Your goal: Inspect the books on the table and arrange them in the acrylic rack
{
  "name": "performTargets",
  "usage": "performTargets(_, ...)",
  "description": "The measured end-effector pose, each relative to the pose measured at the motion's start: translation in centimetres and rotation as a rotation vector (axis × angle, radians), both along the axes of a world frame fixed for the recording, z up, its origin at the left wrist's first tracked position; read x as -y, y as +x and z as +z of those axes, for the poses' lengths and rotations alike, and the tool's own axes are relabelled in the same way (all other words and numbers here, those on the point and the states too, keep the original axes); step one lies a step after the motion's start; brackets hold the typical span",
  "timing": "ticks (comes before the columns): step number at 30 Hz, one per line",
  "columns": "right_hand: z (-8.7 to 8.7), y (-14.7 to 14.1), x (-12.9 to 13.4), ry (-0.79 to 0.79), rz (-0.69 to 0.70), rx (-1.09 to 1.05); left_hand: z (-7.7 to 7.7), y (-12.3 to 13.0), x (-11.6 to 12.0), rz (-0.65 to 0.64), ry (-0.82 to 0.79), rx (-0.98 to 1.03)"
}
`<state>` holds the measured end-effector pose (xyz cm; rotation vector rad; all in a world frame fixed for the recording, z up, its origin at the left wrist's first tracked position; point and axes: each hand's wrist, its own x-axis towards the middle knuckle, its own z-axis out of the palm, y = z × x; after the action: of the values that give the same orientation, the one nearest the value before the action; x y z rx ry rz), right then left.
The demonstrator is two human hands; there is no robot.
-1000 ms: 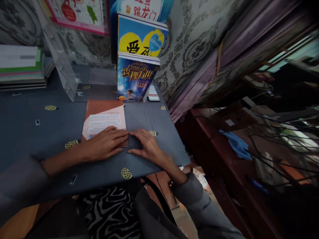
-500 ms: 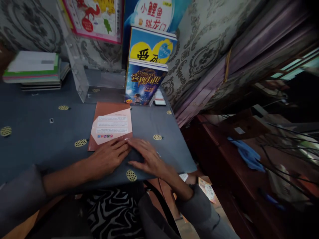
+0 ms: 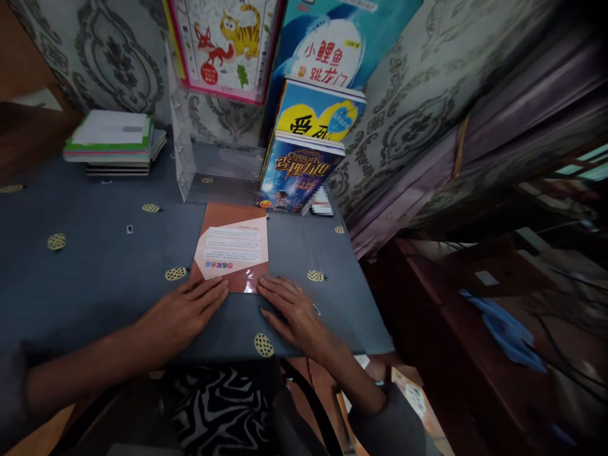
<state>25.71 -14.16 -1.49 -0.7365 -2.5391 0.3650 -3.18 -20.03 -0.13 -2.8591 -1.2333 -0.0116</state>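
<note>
A thin brown book (image 3: 237, 218) with a pale printed panel lies flat on the table, its text upside down to me. The fingers of my left hand (image 3: 183, 313) rest stretched out on the near left corner of it. At the near right corner, my right hand (image 3: 292, 310) touches the edge with its fingertips, the fingers extended and the thumb apart. Neither hand grips anything. Behind the book stands a clear plastic rack (image 3: 223, 177), with a blue book (image 3: 297, 174) upright on its right side.
The rack also holds a yellow-and-blue book (image 3: 318, 111), a teal book (image 3: 375, 38) and a pink-edged book (image 3: 223, 47). A stack of books (image 3: 109, 142) lies at the back left. To the right, beyond the table edge, a blue cloth (image 3: 508, 329) rests on dark red furniture.
My hands have moved apart along the book's near edge, the left going left and the right going right. The camera view has shifted, so the scene sits further right.
</note>
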Motion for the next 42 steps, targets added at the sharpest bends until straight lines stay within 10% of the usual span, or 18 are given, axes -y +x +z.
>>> performTargets(9, 0.9, -0.8, -0.3, -0.016, 0.003, 0.03, 0.8, -4.3, 1.7, 0.058, 0.028, 0.029)
performTargets(20, 3.8, -10.3, -1.2, -0.23, 0.324, 0.22, 0.3, -3.7, 1.6, 0.131, -0.098, 0.08)
performTargets(28, 2.2, -12.8, -6.3, -0.165, 0.351, 0.271, 2.5, -3.3, 0.6, 0.104, -0.16, 0.021)
performTargets(42, 0.7, -15.9, -17.7, -0.073, 0.32, 0.278, 1.3, -3.7, 0.3, 0.071, -0.231, 0.03)
